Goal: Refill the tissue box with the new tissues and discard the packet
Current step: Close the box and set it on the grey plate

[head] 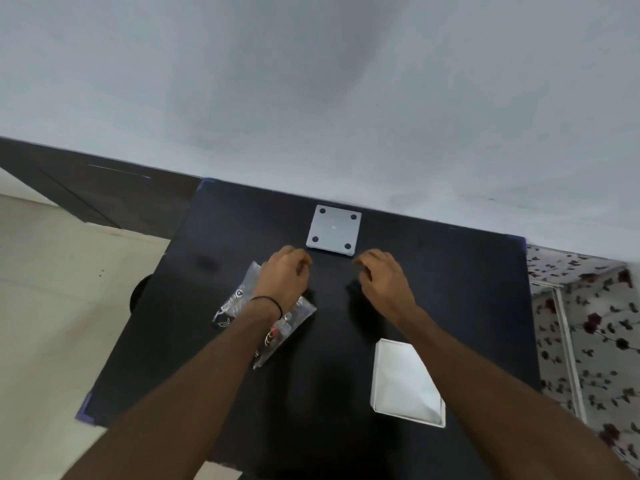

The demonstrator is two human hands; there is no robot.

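Tissues (407, 386) lie in a flat white stack on the black bench (450, 289), near its front edge on the right side, just beside the right forearm. The box (334, 230) is a grey square piece at the far edge of the bench, close to the wall (311, 98), with four dark round pads showing at the corners of its upper face. The packet (235, 303), clear crumpled plastic with some print, rests on the left part of the bench, well apart from the tissues; the left forearm crosses above it and hides its middle.

Both hands are stretched forward just short of the box, one toward each near corner. The left hand (285, 271) is turned knuckles up, its fingers (304, 261) loosely curled under and holding nothing, close to the box's near left corner; whether they touch it cannot be told. A thin dark band (266, 301) circles the left wrist. The right hand (384, 275) has its fingers (363, 263) bent downward, slightly apart, also holding nothing, just beside the box's near right corner.

Pale floor (52, 289) shows left of the bench, and a white cloth (595, 323) with dark flowers lies to its right.
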